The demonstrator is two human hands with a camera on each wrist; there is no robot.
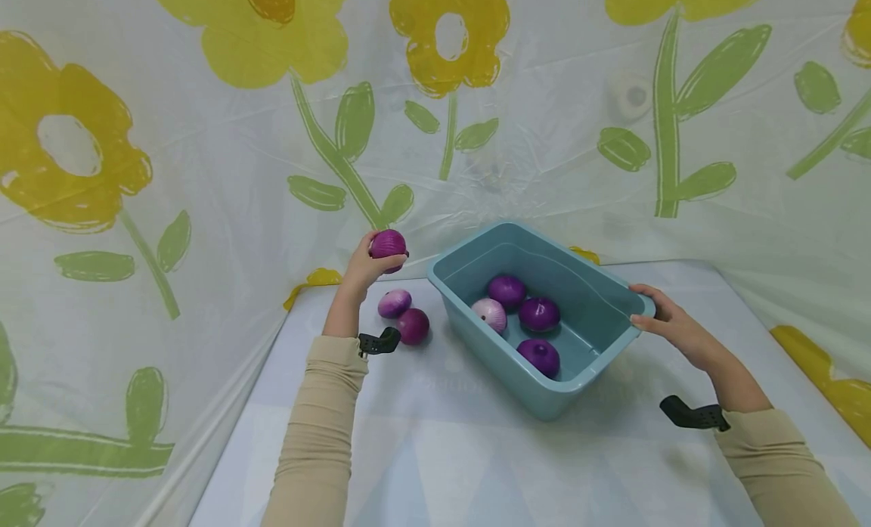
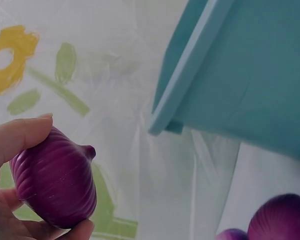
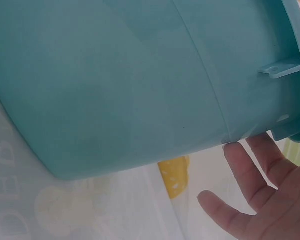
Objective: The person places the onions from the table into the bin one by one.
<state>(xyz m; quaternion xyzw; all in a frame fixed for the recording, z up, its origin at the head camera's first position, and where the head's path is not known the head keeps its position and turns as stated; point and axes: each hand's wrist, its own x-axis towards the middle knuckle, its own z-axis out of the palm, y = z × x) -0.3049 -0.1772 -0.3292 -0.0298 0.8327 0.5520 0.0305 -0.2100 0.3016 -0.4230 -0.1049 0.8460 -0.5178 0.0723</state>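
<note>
My left hand (image 1: 365,268) grips a red onion (image 1: 389,244), left of the blue plastic bin (image 1: 469,329). In the left wrist view, thumb and fingers curl round that ribbed purple onion (image 2: 57,180), its pointed tip facing the bin. On the bin's right end, my right hand (image 1: 670,324) holds the rim, thumb over the top edge. Seen from the right wrist, its fingers (image 3: 242,167) reach along the outer wall below the rim. Inside the bin lie several onions, among them a pale one (image 1: 490,314) and a dark purple one (image 1: 540,314).
Two more onions lie together on the table left of the bin, a light purple one (image 1: 395,304) and a darker one (image 1: 413,327). A white curtain (image 1: 544,134) with printed yellow flowers hangs behind the pale table (image 1: 435,466).
</note>
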